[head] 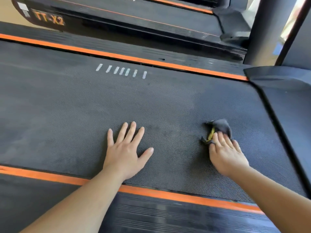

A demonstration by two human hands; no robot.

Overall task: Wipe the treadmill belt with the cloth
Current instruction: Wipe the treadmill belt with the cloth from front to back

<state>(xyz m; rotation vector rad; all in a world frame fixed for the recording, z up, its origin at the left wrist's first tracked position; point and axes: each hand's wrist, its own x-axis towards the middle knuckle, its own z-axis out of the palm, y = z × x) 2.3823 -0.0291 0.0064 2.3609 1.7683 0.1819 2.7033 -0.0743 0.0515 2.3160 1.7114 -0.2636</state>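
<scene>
Currently cloth (218, 130) sits bunched on the belt's (168, 106) right side, right hand (225, 153) pressing it with flat fingers. Left hand (126, 148) splayed flat, bracing. Suggest spreading the cloth, overlapping strokes leftward.

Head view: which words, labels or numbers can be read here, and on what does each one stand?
"TT-X2", in orange letters, on the end of the neighbouring treadmill.
The white stickers left of it: too blurred to read.
The white dashes on the belt: plain marks, no letters.
The cloth: no text shows.
</scene>
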